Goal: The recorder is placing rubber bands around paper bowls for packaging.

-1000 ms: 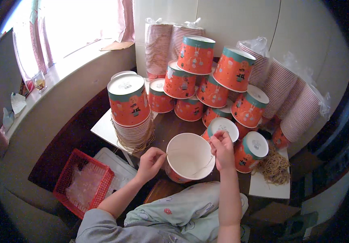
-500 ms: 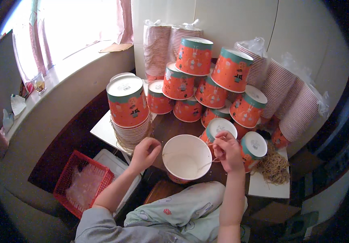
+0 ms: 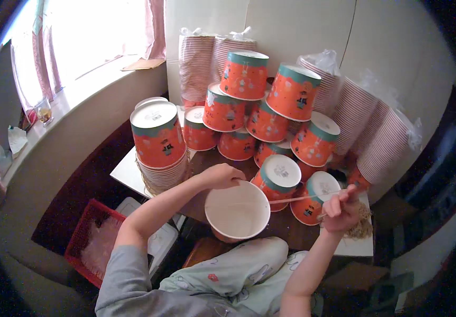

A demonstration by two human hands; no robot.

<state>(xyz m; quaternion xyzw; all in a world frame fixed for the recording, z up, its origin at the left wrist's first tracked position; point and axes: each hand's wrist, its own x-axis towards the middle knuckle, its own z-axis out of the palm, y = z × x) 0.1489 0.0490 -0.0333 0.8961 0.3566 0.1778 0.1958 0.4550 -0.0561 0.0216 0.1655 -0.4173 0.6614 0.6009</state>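
An open paper bucket (image 3: 238, 210), white inside, stands in front of me near my knees. A thin cord (image 3: 283, 201) crosses its inside, passes through the right wall and runs taut to my right hand (image 3: 340, 211). That hand is closed on the cord, out to the right of the bucket. My left hand (image 3: 221, 176) lies at the far rim with fingers bent over it, closed on the edge; the fingertips are partly hidden. Beyond stand upside-down orange and green paper buckets (image 3: 293, 100), heaped in a pile.
At left rises a nested bucket stack (image 3: 157, 137) with cord round its base. Tall bagged stacks (image 3: 384, 140) line the wall. A bundle of cords (image 3: 361, 226) lies on the white board at right. A red basket (image 3: 93, 238) sits low at left.
My right hand has moved right, drawing the cord out straight from the bucket. My left hand has gone from beside the bucket up to its far rim.
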